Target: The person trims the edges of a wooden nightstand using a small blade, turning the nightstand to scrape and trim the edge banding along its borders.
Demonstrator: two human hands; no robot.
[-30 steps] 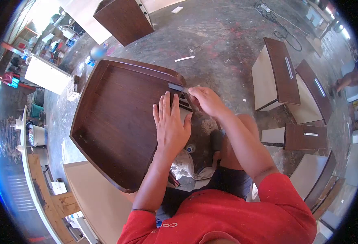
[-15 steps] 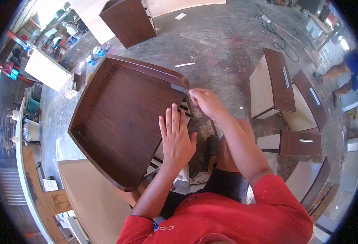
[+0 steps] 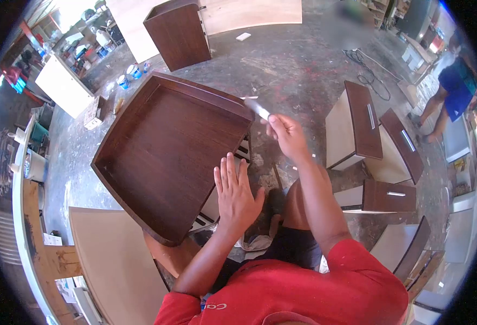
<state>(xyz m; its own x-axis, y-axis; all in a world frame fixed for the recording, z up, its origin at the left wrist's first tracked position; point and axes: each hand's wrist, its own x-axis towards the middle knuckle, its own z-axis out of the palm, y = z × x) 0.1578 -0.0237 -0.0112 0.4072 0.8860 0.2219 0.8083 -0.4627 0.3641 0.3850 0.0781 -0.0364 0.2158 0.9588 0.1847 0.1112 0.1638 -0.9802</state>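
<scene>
A dark brown wooden cabinet (image 3: 168,141) with a raised, curved rim stands in front of me, tilted in view. My left hand (image 3: 235,192) lies flat on its near right edge, fingers stretched out and thumb apart. My right hand (image 3: 287,138) is closed around a slim flat tool (image 3: 257,108) with a pale body and greyish tip. Motion blurs this tool, so its exact kind is unclear. Its tip is close to the far right corner of the rim; whether they touch I cannot tell.
Several drawers with dark fronts, including one drawer (image 3: 357,124), stand at right. Behind is another brown cabinet (image 3: 179,35). A large pale panel (image 3: 114,260) leans at lower left. A cable (image 3: 374,76) lies on the floor. Another person (image 3: 455,92) is at far right.
My right hand has lifted slightly away from the rim corner, swinging the tool's pale part into view. My left hand stays on the cabinet. The whole view has shifted slightly.
</scene>
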